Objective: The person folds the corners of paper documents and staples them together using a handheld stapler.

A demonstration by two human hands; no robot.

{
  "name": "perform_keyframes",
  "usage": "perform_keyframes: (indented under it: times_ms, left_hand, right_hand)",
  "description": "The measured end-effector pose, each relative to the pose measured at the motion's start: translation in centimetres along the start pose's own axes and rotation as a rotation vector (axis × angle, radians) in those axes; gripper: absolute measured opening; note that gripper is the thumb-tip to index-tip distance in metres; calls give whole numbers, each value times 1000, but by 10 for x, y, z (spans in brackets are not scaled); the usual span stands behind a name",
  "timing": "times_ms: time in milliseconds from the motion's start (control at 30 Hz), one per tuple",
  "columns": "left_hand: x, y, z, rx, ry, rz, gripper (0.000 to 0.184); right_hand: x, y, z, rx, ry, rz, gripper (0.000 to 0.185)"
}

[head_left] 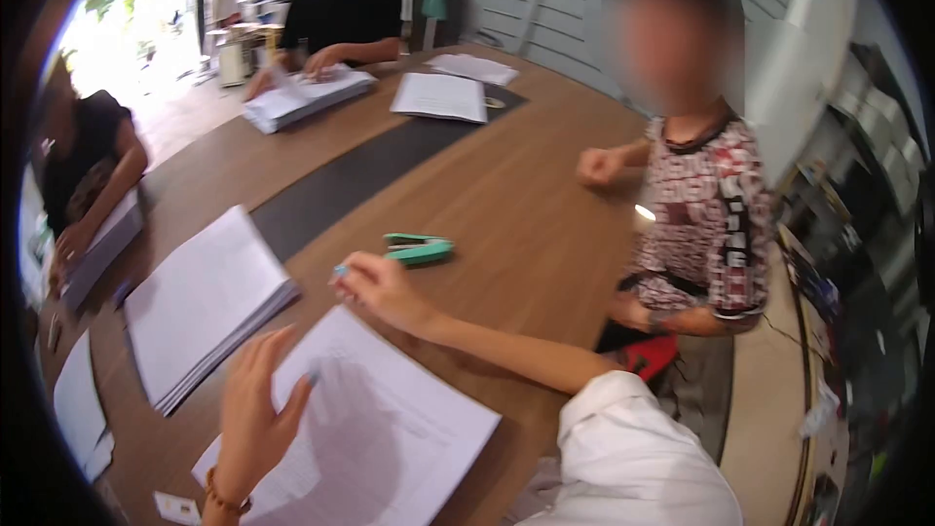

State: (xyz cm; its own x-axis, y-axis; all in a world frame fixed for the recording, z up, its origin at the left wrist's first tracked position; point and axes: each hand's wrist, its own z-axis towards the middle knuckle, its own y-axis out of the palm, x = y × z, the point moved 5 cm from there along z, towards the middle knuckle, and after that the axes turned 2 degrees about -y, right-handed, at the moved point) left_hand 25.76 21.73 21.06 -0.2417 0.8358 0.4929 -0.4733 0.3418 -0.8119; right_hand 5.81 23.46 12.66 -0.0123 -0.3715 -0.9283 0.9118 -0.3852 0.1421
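Observation:
Over the near edge of the table, my left hand [255, 397] hovers with its fingers stretched out and the thumb apart, holding nothing. Beneath it lies a printed sheet of paper [419, 438], partly covered by that hand and its shadow. My right hand [385, 294] is at the sheet's far edge, its fingers curled together; whatever may be between the fingertips is too small to tell. Just beyond this hand a green stapler [421, 250] rests on the wood. A thick stack of paper [209, 297] lies to the left of both hands.
Around the wooden table [526, 195] are a person in black [343, 15], another at the left [93, 156] and one in a patterned shirt [706, 214]. More paper piles [317, 97] and loose sheets [438, 97] lie farther off. A small card [177, 507] is near the front.

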Motion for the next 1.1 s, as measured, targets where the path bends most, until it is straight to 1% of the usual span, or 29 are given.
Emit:
perform_keyframes:
  times_ms: [33,100,133,167,200,233,267,300,367,400,433,500,567,633,700,733,767,800,833,867,900,933,967,1033,1067,1100]
  left_hand:
    - [10,0,2,-23,-7,140,45]
    - [20,0,4,-47,-132,164,48]
    - [25,2,6,-70,-167,181,49]
    - [-10,13,-1,-57,-154,155,49]
    - [-11,19,3,-30,-174,81,49]
    - [-11,19,5,-9,-201,7,50]
    - [-16,22,9,-28,-222,-19,51]
    - [-19,30,11,-33,-227,-21,51]
    - [-24,43,17,182,-184,58,55]
    - [-28,55,15,219,-159,219,55]
    - [-29,59,15,213,-154,218,55]
    - [-34,64,19,235,-178,305,51]
    - [-36,60,27,208,-194,267,48]
    - [-40,53,30,159,-292,88,44]
    - [-35,55,32,204,-257,-13,41]
    - [-39,58,33,207,-236,-59,40]
    - [-42,64,32,199,-267,-87,40]
    - [-45,74,28,209,-225,-95,39]
    - [-38,76,25,142,-204,66,36]
    - [-39,76,24,124,-232,92,32]
    - [-40,78,26,49,-266,82,29]
    - [-41,80,23,88,-241,124,27]
    - [-45,81,23,95,-261,137,27]
    - [-51,78,14,152,-230,77,26]
    - [-55,76,10,167,-254,91,26]
    - [-47,79,18,174,-240,51,26]
  right_hand:
    - [-1,-11,4,-17,-18,12,16]
    - [-8,-26,-1,-12,-27,-42,17]
    - [-6,-32,-3,0,36,-22,17]
    - [23,-19,4,9,91,-39,18]
    - [26,-22,6,9,91,-30,18]
    - [29,-24,7,68,103,79,18]
    - [36,-23,10,128,115,179,19]
    - [42,-20,13,129,122,181,19]
    - [48,-17,29,223,97,273,20]
    - [49,-13,37,217,-25,196,19]
    - [48,-7,38,225,-25,196,19]
    - [50,6,42,147,-64,157,19]
    - [54,11,50,133,-57,184,18]
    - [64,23,48,102,-5,242,18]
    - [66,16,48,244,-15,309,17]
    - [61,9,46,240,45,322,16]
    - [59,5,46,276,40,386,17]
    - [60,-3,44,312,63,356,17]
    - [60,-8,40,321,138,290,18]
    - [60,-6,40,288,58,276,18]
    - [65,-4,36,250,52,291,19]
    - [63,-2,39,211,17,297,19]
    - [63,3,41,192,25,312,19]
    - [68,23,36,181,75,343,21]
    - [70,33,38,167,67,386,23]
    - [67,27,43,152,63,410,23]
